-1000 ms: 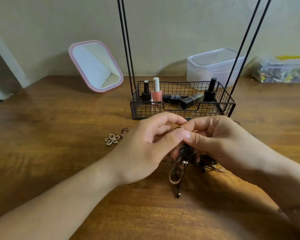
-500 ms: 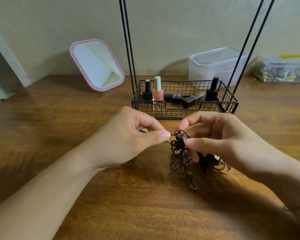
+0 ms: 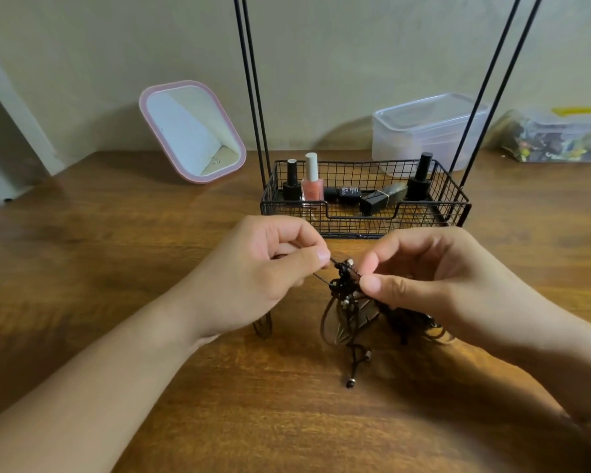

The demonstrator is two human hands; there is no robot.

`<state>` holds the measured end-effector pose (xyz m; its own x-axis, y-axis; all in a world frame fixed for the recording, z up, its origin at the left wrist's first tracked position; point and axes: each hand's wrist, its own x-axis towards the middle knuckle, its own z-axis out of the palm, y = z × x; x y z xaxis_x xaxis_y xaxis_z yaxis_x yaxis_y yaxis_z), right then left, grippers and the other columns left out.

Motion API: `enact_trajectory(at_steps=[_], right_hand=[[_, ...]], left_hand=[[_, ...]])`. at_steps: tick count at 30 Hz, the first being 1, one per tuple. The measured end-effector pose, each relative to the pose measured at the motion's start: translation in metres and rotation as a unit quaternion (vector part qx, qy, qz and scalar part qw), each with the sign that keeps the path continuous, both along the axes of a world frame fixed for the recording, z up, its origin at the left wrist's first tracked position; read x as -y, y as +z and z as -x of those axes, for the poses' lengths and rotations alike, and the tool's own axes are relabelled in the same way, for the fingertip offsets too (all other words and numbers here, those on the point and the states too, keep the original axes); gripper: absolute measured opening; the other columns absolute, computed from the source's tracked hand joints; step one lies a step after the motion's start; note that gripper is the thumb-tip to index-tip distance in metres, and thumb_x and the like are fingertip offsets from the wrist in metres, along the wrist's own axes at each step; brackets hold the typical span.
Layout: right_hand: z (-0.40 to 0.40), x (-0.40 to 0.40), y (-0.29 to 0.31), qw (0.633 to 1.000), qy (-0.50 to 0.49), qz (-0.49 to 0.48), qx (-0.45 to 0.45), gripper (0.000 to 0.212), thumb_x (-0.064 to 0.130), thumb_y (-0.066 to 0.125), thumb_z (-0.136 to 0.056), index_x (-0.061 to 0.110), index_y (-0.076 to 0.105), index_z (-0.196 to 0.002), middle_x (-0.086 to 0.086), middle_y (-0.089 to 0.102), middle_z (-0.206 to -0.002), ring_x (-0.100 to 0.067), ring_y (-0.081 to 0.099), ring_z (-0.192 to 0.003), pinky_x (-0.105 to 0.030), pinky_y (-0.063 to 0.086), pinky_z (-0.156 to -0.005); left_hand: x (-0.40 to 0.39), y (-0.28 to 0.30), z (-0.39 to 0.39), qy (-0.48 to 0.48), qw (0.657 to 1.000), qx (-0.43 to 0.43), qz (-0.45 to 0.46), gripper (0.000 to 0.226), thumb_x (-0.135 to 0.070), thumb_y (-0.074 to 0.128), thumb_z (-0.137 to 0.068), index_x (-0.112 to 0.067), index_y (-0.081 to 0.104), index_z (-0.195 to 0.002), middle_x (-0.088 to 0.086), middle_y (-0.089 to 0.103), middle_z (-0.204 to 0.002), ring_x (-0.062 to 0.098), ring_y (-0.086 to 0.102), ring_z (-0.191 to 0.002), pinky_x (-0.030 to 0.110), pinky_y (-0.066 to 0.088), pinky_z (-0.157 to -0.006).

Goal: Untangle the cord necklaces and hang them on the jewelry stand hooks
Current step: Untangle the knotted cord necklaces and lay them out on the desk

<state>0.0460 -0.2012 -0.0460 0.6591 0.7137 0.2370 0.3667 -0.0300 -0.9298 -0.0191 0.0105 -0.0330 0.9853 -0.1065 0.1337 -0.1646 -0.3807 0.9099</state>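
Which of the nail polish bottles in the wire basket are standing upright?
Three stand upright: the two black-capped bottles and the pink bottle. A black bottle lies on its side in the wire basket.

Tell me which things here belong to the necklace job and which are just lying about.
Job: tangled cord necklaces, left hand, right hand, jewelry stand.
Lying about: mirror, nail polish bottles, clear plastic box.
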Motion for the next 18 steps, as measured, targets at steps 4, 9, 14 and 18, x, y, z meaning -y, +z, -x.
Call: enact_trajectory(at_steps=[4,9,14,18], right_hand=[[0.0034,0.0013,-0.0035,0.977,-0.009,0.07,0.201,0.005,0.031,0.076,-0.085,0.026,0.074,-0.085,0.006,0.066,-0.093,-0.019,0.065,-0.092,-0.036,0.053,-0.073],[0.0073,0.0047,-0.0008,0.962,0.016,0.084,0.259,0.007,0.029,0.07,-0.087,0.027,0.077,-0.087,0.009,0.069,-0.084,-0.013,0.065,-0.08,-0.028,0.05,-0.068],[-0.0013,0.0055,-0.002,0.979,-0.111,-0.01,0.17,0.016,0.042,0.065,-0.082,0.029,0.074,-0.083,-0.005,0.069,-0.076,-0.026,0.062,-0.064,-0.042,0.05,-0.053],[0.0024,-0.0002,-0.0051,0.967,-0.106,0.069,0.222,0.014,0.053,0.071,-0.079,0.041,0.07,-0.087,0.012,0.067,-0.088,-0.015,0.059,-0.077,-0.016,0.044,-0.06]], left_hand=[[0.0046,-0.0013,0.0006,0.018,1.0,-0.018,0.011,0.019,-0.014,0.053,-0.099,-0.003,0.062,-0.086,-0.008,0.056,-0.046,0.011,0.03,-0.038,0.029,0.019,-0.045],[0.0071,0.0003,0.0018,0.014,1.0,0.013,0.009,0.022,-0.003,0.049,-0.098,-0.002,0.06,-0.079,-0.004,0.063,-0.058,-0.005,0.048,-0.038,0.004,0.033,-0.044],[0.0024,-0.0034,-0.0004,-0.026,0.994,-0.007,0.11,0.024,-0.014,0.051,-0.087,-0.018,0.06,-0.065,0.022,0.065,-0.079,0.007,0.029,-0.037,0.026,0.014,-0.045],[0.0005,-0.0078,-0.0023,-0.081,0.975,-0.051,0.2,0.014,-0.018,0.059,-0.078,-0.018,0.058,-0.064,0.009,0.068,-0.085,0.003,0.029,-0.034,0.02,0.018,-0.042]])
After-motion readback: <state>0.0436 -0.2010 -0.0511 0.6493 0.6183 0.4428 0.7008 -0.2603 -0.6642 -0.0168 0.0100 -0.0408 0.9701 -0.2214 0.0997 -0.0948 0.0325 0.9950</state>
